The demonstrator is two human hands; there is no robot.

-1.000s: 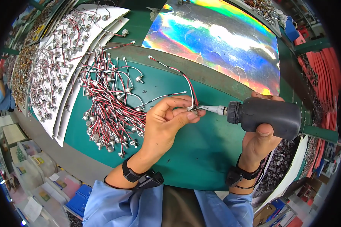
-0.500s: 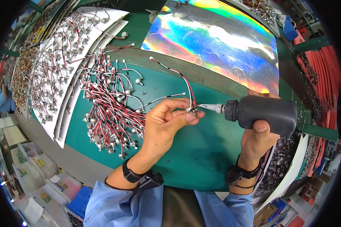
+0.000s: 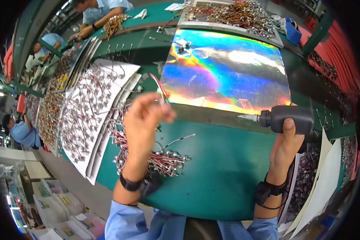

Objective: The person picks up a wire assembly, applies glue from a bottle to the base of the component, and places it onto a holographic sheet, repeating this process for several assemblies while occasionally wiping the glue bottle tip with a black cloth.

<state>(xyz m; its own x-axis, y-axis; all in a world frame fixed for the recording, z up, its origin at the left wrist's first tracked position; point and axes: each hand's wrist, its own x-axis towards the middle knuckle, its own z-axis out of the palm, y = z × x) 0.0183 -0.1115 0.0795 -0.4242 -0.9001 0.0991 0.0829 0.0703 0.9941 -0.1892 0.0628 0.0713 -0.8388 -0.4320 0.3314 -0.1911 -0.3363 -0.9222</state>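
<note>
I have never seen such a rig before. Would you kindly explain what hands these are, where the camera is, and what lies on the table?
There is no machine here: these are one person's bare hands. A wide fisheye camera on the person's head looks down at them, so straight edges bend near the rim. The right hand holds a black bottle with a pale, pointed nozzle aimed leftward. The left hand, blurred, holds up a small wired part with red wire. On the green work surface lies a bundle of wires with metal ends. Beyond it is a shiny rainbow sheet; to the left, white sheets carry many similar pieces. Co-workers appear farther away, on the left.
</note>
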